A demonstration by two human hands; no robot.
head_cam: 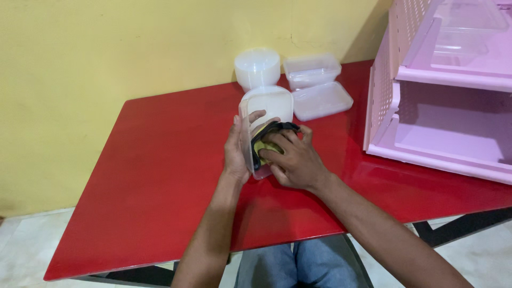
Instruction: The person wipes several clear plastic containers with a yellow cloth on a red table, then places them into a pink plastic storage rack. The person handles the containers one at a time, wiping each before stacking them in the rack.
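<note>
My left hand [238,149] grips the side of a clear square plastic container [268,106] that is tipped on its side above the red table [160,176]. My right hand [295,160] reaches into the container's mouth and presses a black and yellow cloth [266,140] against the inside. Both hands are close together near the table's middle.
At the back of the table stand a round white tub [257,67], a clear rectangular container [312,69] and a flat clear lid [322,100]. A pink plastic drawer rack [442,101] with clear containers on its upper shelf fills the right side. A yellow wall is behind.
</note>
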